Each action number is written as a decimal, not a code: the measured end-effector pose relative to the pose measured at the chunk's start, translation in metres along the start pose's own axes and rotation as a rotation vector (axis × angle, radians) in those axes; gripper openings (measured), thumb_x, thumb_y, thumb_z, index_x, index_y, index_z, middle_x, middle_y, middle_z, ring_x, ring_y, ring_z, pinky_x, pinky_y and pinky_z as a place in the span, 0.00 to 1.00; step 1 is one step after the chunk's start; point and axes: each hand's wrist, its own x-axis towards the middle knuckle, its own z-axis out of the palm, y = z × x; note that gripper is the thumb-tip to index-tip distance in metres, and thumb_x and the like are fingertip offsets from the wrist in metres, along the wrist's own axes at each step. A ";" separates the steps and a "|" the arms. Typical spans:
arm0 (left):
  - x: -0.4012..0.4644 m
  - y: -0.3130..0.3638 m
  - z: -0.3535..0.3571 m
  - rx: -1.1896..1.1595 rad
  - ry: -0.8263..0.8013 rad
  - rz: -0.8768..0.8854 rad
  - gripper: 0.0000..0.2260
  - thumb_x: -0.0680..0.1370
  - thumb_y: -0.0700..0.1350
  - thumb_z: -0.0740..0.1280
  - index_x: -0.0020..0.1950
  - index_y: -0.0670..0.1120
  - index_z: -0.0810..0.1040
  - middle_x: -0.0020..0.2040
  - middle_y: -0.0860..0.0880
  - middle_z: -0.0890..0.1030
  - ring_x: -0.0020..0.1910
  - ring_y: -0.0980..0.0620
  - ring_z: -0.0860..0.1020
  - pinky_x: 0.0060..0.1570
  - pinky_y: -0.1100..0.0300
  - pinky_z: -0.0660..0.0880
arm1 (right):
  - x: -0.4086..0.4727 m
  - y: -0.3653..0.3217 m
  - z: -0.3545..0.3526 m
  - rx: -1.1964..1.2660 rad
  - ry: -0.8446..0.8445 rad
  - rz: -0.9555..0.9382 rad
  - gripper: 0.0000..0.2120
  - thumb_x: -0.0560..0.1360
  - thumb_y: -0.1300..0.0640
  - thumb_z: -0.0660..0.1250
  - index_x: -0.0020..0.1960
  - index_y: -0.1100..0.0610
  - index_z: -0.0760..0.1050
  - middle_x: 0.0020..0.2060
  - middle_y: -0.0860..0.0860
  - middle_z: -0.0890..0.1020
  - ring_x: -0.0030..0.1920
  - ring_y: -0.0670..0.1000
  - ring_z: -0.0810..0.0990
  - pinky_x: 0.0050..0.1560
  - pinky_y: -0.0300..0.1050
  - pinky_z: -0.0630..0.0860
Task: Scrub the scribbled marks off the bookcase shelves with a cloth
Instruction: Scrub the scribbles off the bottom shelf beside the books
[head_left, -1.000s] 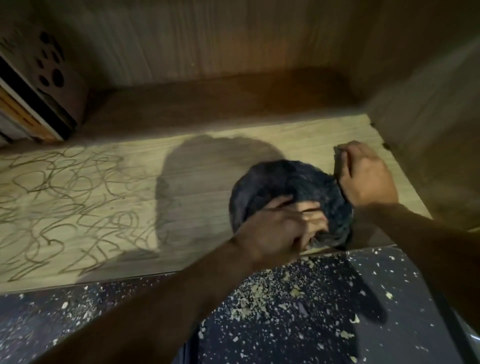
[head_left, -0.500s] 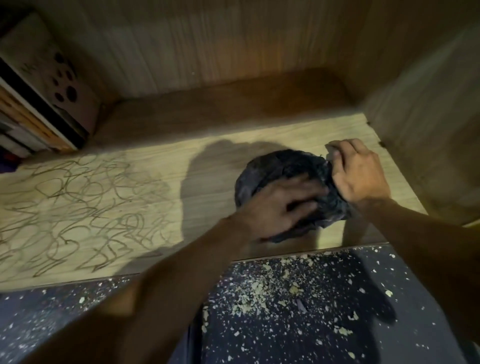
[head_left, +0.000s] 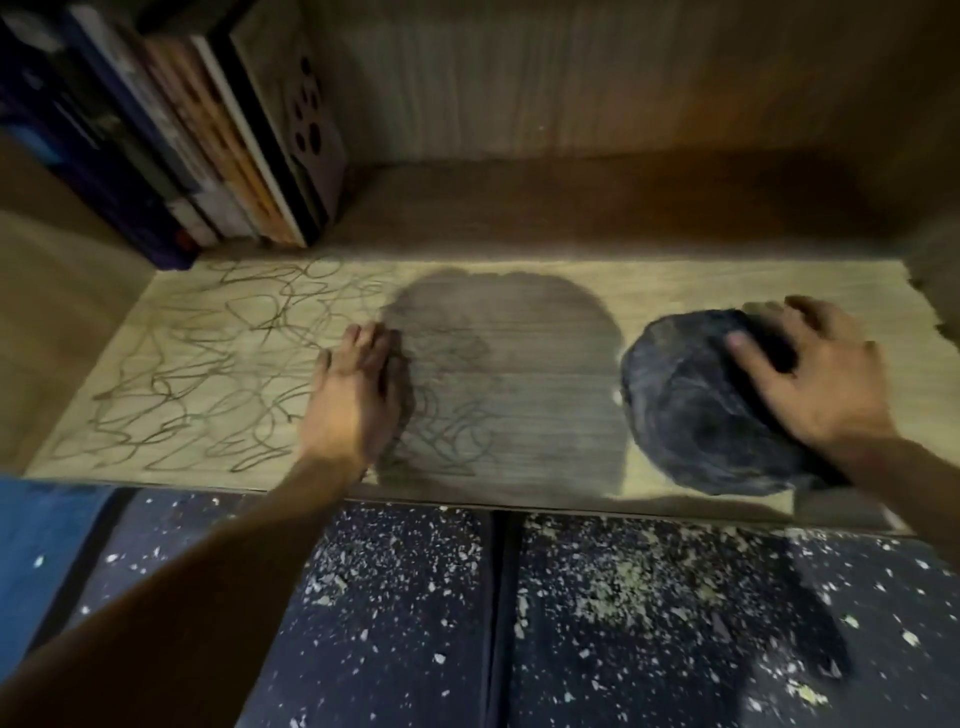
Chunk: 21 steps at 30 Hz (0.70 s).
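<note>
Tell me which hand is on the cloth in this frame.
The right hand: its spread fingers rest on the dark cloth at the shelf's right end. The left hand lies flat on the bare shelf among the scribbles.

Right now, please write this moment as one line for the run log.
left hand: flat on shelf, on scribbles | right hand: fingers spread on dark cloth | marks: not yet scrubbed

The left hand (head_left: 356, 395) left the cloth (head_left: 696, 410) for the scribbled shelf (head_left: 208, 364).
</note>
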 end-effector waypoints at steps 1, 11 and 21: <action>0.000 -0.001 0.000 -0.020 0.017 -0.012 0.25 0.81 0.53 0.48 0.73 0.44 0.67 0.75 0.45 0.65 0.76 0.46 0.58 0.73 0.44 0.56 | -0.010 -0.023 0.010 -0.085 -0.030 0.025 0.41 0.70 0.25 0.42 0.72 0.47 0.65 0.74 0.55 0.62 0.73 0.59 0.58 0.71 0.64 0.55; -0.002 -0.003 0.003 0.008 0.035 -0.017 0.22 0.82 0.52 0.51 0.73 0.46 0.68 0.75 0.48 0.65 0.76 0.50 0.57 0.74 0.48 0.53 | 0.017 -0.121 0.057 -0.142 -0.165 -0.097 0.29 0.81 0.41 0.46 0.78 0.50 0.46 0.78 0.47 0.50 0.77 0.53 0.46 0.73 0.66 0.45; -0.005 -0.022 -0.010 -0.016 -0.010 0.020 0.25 0.80 0.54 0.45 0.75 0.48 0.64 0.76 0.49 0.63 0.76 0.52 0.56 0.75 0.50 0.49 | -0.017 -0.136 0.059 -0.257 -0.269 -0.319 0.34 0.70 0.26 0.30 0.75 0.34 0.43 0.77 0.39 0.43 0.77 0.53 0.40 0.73 0.68 0.42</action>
